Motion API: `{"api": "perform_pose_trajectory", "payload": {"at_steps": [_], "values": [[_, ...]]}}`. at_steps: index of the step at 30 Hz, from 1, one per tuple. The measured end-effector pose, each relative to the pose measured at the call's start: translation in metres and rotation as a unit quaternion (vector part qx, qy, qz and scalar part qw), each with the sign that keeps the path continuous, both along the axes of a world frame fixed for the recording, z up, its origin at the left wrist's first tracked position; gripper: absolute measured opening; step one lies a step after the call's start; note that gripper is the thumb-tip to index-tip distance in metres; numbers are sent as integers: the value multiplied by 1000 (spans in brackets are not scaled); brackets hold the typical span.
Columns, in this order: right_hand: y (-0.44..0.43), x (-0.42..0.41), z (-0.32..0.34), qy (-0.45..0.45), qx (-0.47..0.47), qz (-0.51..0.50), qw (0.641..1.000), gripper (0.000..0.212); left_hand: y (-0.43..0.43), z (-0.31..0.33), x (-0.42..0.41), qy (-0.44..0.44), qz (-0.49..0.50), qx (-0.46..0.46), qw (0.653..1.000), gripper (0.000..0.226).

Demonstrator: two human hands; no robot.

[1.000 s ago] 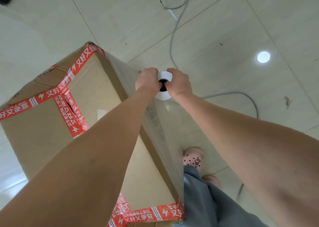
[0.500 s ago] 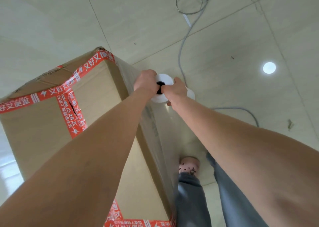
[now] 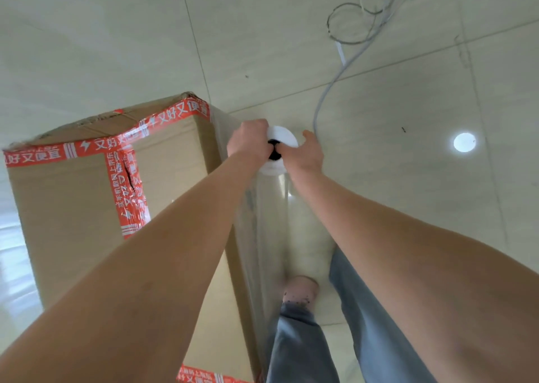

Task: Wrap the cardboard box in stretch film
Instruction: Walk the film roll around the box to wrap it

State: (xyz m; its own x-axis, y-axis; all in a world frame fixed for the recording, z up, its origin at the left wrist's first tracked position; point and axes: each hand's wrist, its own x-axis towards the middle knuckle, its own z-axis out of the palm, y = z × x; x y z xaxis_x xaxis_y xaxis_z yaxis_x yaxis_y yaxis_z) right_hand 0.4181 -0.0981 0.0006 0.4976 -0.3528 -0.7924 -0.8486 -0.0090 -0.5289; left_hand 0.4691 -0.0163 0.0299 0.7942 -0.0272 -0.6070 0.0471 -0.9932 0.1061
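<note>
A tall cardboard box (image 3: 73,213) sealed with red printed tape stands on the tiled floor at the left. Just right of its far right edge I hold an upright roll of stretch film (image 3: 280,137), white on top with a black core hole. My left hand (image 3: 248,143) grips the roll's top from the left. My right hand (image 3: 303,155) holds it from the right, thumb at the core hole. Clear film (image 3: 262,237) stretches from the roll down along the box's right side.
A grey cable (image 3: 335,82) runs across the floor tiles beyond the roll and coils at the top right. A round bright spot (image 3: 464,142) shows on the floor at right. My legs in grey trousers and a pink perforated shoe (image 3: 300,290) stand right of the box.
Both hands carried the roll farther along the box's right side toward its far corner. My right hand shifted its hold on the roll's top. My legs stepped forward.
</note>
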Motion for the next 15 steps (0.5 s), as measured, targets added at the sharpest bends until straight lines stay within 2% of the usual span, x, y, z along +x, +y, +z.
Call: {"api": "perform_pose_trajectory", "payload": {"at_steps": [2, 4, 6, 9, 15], "values": [[1, 2, -1, 73, 103, -82, 989, 65, -5, 2, 6, 5, -12, -10, 1000, 20], [-3, 8, 2, 106, 160, -109, 975, 57, -10, 3, 10, 16, -24, -15, 999, 27], [-10, 17, 2, 97, 143, -48, 984, 48, -13, 3, 16, 30, -34, -14, 999, 35], [-17, 32, 4, 62, 78, 63, 993, 40, -18, 3, 27, 34, -68, 13, 997, 29], [-24, 64, 0, 20, -4, 191, 981, 31, -15, 2, 47, 14, -76, 30, 997, 20]]}}
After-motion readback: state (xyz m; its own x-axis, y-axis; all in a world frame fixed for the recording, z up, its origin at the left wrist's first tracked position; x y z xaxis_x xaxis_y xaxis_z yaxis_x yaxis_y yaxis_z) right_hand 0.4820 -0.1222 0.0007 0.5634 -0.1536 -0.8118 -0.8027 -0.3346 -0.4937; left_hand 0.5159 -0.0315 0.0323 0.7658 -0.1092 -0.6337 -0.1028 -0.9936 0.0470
